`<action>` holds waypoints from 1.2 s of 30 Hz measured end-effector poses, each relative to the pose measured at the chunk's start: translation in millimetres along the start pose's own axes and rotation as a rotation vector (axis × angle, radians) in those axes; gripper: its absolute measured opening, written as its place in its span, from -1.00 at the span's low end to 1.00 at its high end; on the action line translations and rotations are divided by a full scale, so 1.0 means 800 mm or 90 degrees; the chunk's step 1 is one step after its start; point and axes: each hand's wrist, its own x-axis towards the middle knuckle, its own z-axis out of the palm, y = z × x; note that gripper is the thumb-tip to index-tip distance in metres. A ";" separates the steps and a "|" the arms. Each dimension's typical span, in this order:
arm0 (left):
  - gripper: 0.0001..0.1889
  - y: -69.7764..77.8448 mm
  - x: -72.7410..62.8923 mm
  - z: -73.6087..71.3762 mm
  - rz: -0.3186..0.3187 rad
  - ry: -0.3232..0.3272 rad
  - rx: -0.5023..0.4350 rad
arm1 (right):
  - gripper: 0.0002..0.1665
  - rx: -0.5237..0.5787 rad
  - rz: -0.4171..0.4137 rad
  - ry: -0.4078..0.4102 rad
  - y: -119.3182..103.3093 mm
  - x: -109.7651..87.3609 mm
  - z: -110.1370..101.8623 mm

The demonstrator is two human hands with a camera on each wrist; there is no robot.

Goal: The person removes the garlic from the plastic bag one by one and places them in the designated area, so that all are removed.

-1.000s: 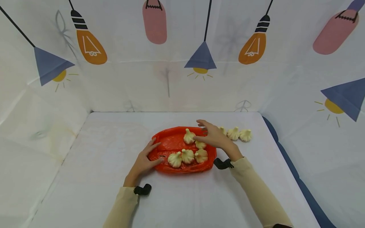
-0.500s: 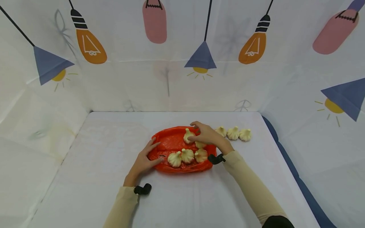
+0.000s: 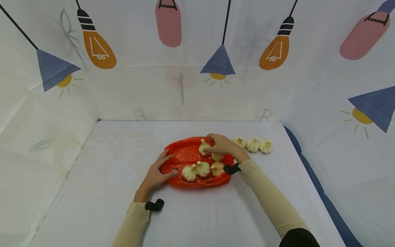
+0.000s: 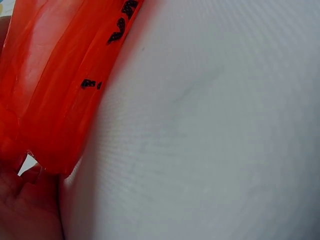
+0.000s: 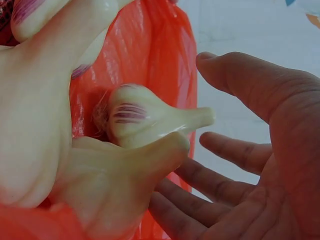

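A shallow oval tray covered in red plastic [image 3: 182, 156] sits mid-table in the head view. Black print shows on the plastic [image 4: 60, 115] in the left wrist view. Several garlic bulbs [image 3: 189, 173] lie in it, mostly along the near and right sides. My left hand [image 3: 156, 175] rests with spread fingers and thumb on the tray's left end. Over the tray's far right part is my right hand [image 3: 223, 144], thumb and fingers spread around the garlic bulb there [image 3: 204, 147]. The right wrist view shows that bulb's stem [image 5: 197, 119] pointing between thumb and fingers, with gaps around it.
Three more garlic bulbs [image 3: 252, 144] stand in a row on the white table [image 3: 123, 144], right of the tray. White cloth walls [image 3: 139, 92] printed with lamps and bulbs enclose the table's back and sides.
My right hand has moved left and slightly down, from the tray's right edge to over the far garlic bulb. The left hand and tray have stayed in place.
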 end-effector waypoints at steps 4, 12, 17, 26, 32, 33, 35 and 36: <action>-0.22 0.001 0.000 0.000 -0.004 -0.001 -0.002 | -0.17 -0.019 -0.003 -0.012 0.002 0.006 0.001; -0.24 0.001 0.000 0.000 0.015 0.005 -0.007 | -0.25 -0.015 -0.002 -0.006 0.009 0.017 0.004; -0.24 -0.002 0.000 0.000 0.013 0.007 -0.008 | -0.29 -0.018 -0.008 -0.013 0.011 0.022 0.005; -0.23 -0.001 -0.001 0.000 0.038 0.010 -0.020 | -0.26 -0.019 -0.002 -0.019 0.012 0.027 0.007; -0.22 0.001 -0.001 0.000 0.026 0.006 -0.025 | -0.22 -0.027 0.001 -0.009 0.014 0.031 0.010; -0.22 0.002 -0.001 0.000 0.024 0.005 -0.025 | -0.22 -0.028 0.001 -0.008 0.015 0.031 0.010; -0.22 0.003 -0.002 0.000 0.023 0.005 -0.024 | -0.22 -0.030 0.001 -0.007 0.016 0.032 0.011; -0.22 0.003 -0.002 0.000 0.022 0.005 -0.024 | -0.23 -0.031 0.001 -0.008 0.016 0.032 0.011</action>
